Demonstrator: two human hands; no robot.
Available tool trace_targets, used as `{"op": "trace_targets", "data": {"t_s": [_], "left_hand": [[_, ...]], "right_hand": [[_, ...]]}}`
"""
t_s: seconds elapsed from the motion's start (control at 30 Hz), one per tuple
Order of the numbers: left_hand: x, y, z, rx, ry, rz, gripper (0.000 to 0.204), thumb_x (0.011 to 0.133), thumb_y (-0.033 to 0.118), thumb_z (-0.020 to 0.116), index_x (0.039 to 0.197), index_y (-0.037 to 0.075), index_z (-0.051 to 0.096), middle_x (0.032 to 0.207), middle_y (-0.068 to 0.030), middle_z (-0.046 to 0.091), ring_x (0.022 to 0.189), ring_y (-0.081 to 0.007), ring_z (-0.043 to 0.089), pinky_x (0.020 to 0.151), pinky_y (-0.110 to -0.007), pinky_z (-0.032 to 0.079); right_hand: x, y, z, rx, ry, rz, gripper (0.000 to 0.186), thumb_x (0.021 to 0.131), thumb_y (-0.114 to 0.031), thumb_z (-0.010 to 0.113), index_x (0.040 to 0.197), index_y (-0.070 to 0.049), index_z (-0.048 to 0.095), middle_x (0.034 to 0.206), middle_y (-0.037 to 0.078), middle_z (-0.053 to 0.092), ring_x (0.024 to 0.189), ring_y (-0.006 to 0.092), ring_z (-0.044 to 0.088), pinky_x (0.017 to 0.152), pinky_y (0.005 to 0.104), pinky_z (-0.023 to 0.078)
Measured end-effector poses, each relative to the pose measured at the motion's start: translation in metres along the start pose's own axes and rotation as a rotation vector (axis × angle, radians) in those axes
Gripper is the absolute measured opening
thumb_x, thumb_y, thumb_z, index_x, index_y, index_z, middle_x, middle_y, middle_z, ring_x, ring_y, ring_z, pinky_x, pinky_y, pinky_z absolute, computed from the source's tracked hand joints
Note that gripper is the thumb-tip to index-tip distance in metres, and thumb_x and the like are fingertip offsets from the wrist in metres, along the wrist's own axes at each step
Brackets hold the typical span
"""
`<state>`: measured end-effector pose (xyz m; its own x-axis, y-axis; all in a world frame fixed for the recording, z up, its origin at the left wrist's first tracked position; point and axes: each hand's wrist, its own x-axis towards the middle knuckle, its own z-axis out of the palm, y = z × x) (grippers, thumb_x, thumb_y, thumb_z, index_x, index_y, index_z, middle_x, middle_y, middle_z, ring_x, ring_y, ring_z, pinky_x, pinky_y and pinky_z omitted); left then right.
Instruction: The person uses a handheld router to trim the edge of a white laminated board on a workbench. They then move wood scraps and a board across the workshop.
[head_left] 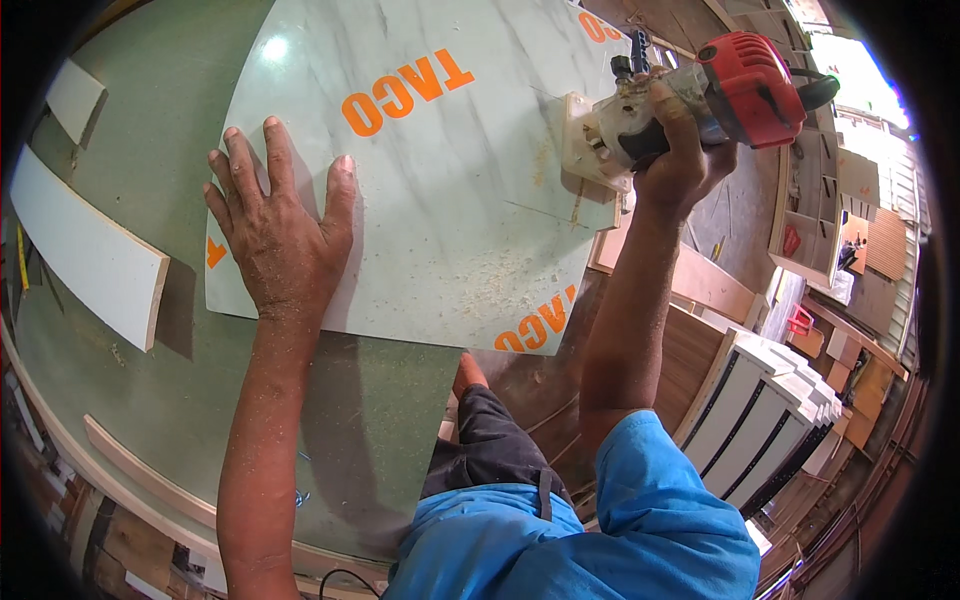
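Note:
A marble-patterned white panel (430, 200) with orange lettering lies on the green worktable (370, 430). My left hand (285, 220) rests flat on the panel's left part, fingers spread. At the panel's right edge my right hand (680, 155) is wrapped round a trim router (650, 115) with a red motor end and a clear base. The router's square base plate sits at the panel's edge; its bit is hidden. Thin dark lines mark the panel beside it. Pale sawdust (500, 285) is scattered over the panel's near right part.
White board offcuts (90, 240) lie on the table at the left, and a narrow wooden strip (150, 475) runs near its front left edge. On the right stand stacked white panels (750, 420) and an open wooden cabinet frame (805, 200) on the floor.

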<state>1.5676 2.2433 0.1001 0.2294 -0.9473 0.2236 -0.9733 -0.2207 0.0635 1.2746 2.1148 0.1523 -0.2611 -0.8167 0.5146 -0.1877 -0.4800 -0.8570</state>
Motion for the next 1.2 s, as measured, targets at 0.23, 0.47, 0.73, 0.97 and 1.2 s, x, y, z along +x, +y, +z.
{"op": "trace_targets", "data": {"t_s": [0.23, 0.47, 0.73, 0.97, 1.2], "left_hand": [[0.000, 0.001, 0.000, -0.047, -0.005, -0.027, 0.075, 0.097, 0.062, 0.045, 0.151, 0.012, 0.037, 0.154, -0.0257, 0.030, 0.146, -0.0462, 0.024, 0.119, -0.060, 0.019], [-0.001, 0.001, 0.000, -0.055, 0.014, -0.008, 0.074, 0.096, 0.061, 0.047, 0.151, 0.012, 0.038, 0.152, -0.0256, 0.032, 0.145, -0.0469, 0.025, 0.119, -0.060, 0.021], [0.000, 0.002, -0.002, -0.060, 0.017, -0.007, 0.072, 0.097, 0.060, 0.048, 0.150, 0.012, 0.039, 0.152, -0.0252, 0.032, 0.144, -0.0474, 0.026, 0.119, -0.059, 0.022], [-0.001, 0.004, -0.002, -0.070, 0.017, -0.006, 0.073, 0.096, 0.059, 0.050, 0.150, 0.012, 0.040, 0.153, -0.0250, 0.031, 0.145, -0.0473, 0.025, 0.118, -0.059, 0.023], [0.000, 0.002, -0.003, -0.071, 0.011, -0.001, 0.072, 0.096, 0.057, 0.051, 0.150, 0.011, 0.040, 0.153, -0.0249, 0.031, 0.145, -0.0475, 0.025, 0.118, -0.059, 0.024]], "right_hand": [[0.011, 0.004, 0.005, 0.015, 0.025, -0.027, 0.033, 0.069, -0.002, 0.075, 0.100, 0.003, 0.064, 0.088, 0.008, 0.066, 0.075, 0.0180, 0.066, 0.073, 0.0323, 0.056], [0.017, 0.009, 0.007, 0.011, 0.028, -0.027, 0.034, 0.069, -0.004, 0.076, 0.100, 0.002, 0.065, 0.087, 0.007, 0.066, 0.075, 0.0168, 0.066, 0.074, 0.0317, 0.055], [0.020, 0.013, 0.002, 0.029, 0.003, 0.021, 0.045, 0.066, -0.003, 0.079, 0.107, 0.003, 0.060, 0.091, 0.007, 0.066, 0.077, 0.0159, 0.064, 0.077, 0.0305, 0.053], [0.022, 0.016, 0.001, 0.009, 0.008, 0.005, 0.046, 0.065, -0.004, 0.079, 0.107, 0.003, 0.061, 0.092, 0.007, 0.066, 0.077, 0.0159, 0.064, 0.077, 0.0302, 0.053], [0.020, 0.011, 0.009, 0.010, 0.021, -0.019, 0.035, 0.068, -0.002, 0.075, 0.100, 0.002, 0.063, 0.087, 0.007, 0.066, 0.074, 0.0166, 0.065, 0.074, 0.0308, 0.054]]}}
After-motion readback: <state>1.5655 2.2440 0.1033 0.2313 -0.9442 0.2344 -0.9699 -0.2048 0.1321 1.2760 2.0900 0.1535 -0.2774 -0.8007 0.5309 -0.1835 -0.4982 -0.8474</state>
